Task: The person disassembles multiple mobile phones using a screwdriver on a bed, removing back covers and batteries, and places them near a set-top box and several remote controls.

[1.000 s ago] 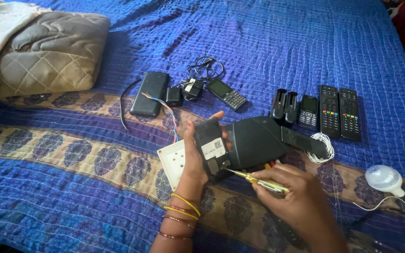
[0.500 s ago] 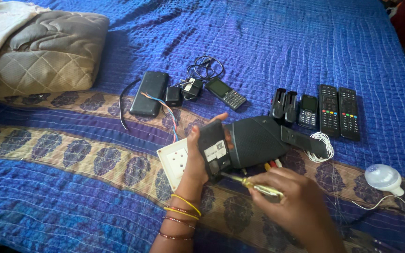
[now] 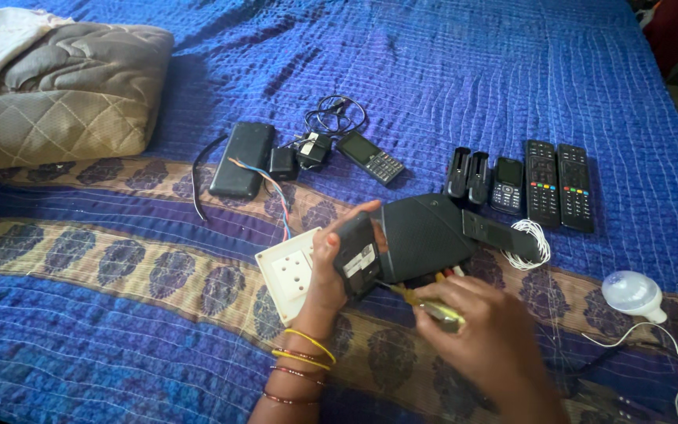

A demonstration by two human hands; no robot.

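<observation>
My left hand (image 3: pixel 329 263) grips the end of a black box-shaped device (image 3: pixel 413 239), tilted up off the bed, its labelled end face toward me. My right hand (image 3: pixel 484 334) holds a yellow-handled screwdriver (image 3: pixel 429 302), whose tip points at the underside of the device near some coloured connectors. A white switch-and-socket plate (image 3: pixel 284 271) lies just left of my left hand, with coloured wires running up from it. Bangles circle my left wrist.
On the blue quilt lie a black power bank (image 3: pixel 242 157), a charger with cable (image 3: pixel 311 145), two small keypad phones (image 3: pixel 370 157) (image 3: pixel 506 184), two black remotes (image 3: pixel 559 184), a black clip-like holder (image 3: pixel 467 173), a white wire coil (image 3: pixel 529 243), a white bulb (image 3: pixel 631 294) and a grey cushion (image 3: pixel 68 98).
My right hand has shifted the screwdriver left and in under the device. My left hand has turned the device slightly, keeping its grip.
</observation>
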